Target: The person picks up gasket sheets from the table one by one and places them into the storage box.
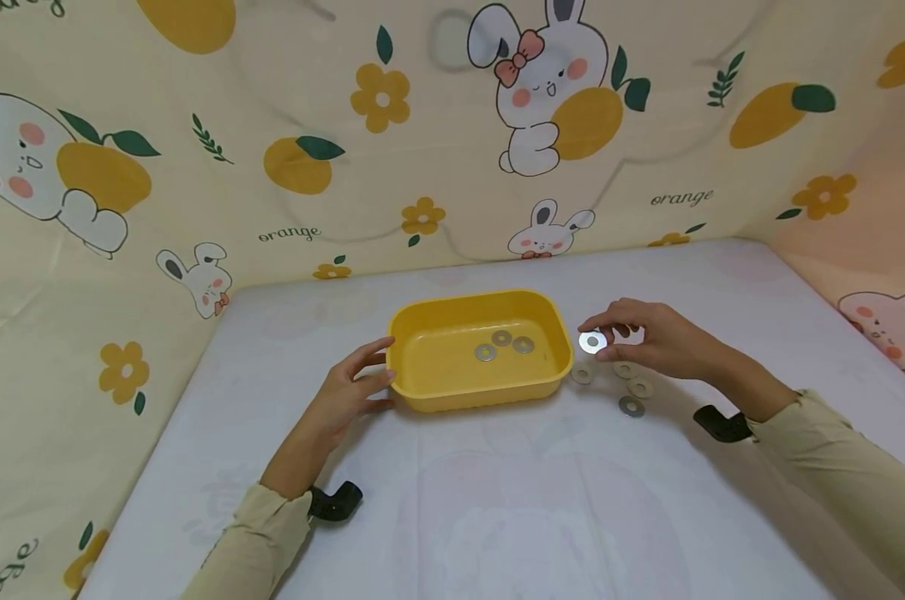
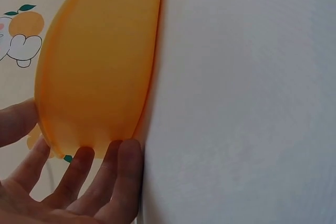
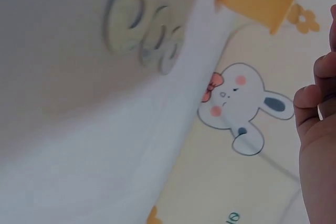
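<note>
The right hand pinches a single washer between thumb and fingertips, holding it just off the right end of the yellow tray. The pinched washer is a flat metal ring with a round central hole, its face tipped toward the head camera and gleaming almost white. Below the pinch, on the person's side, four washers lie on the white tabletop: the nearest to the person is a clear grey, the others paler and yellowish, and the right wrist view blurs those it shows. Left of the pinch, within the tray, three washers lie flat in a loose cluster, duller silver-grey, toward the right half of the floor. At the tray's far end from the pinch, the left hand has its fingers spread, tips resting against the smooth, rounded end wall and rim.
</note>
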A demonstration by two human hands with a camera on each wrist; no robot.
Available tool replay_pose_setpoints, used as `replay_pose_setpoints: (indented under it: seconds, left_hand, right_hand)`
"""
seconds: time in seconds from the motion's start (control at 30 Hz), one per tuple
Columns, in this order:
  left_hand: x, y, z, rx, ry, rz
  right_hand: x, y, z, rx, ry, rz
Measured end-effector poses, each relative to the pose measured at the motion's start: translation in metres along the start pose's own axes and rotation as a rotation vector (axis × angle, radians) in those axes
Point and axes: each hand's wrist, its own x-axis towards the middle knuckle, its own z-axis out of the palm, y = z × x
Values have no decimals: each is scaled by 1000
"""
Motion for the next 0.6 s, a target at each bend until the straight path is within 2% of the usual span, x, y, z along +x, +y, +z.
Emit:
replay_pose_setpoints:
  seconds: [0.2,0.4,0.6]
  left_hand:
    - [0,-1,0,6,4,-9]
    - [0,-2,-1,2,-6,7]
    - [-1,0,-1,15,-15,25]
  right_hand:
    - [10,-8,-2,-14,-12,-13]
    - [24,-21,-4,-25,-42,19]
    - [40,-30,-3,-17,-64,4]
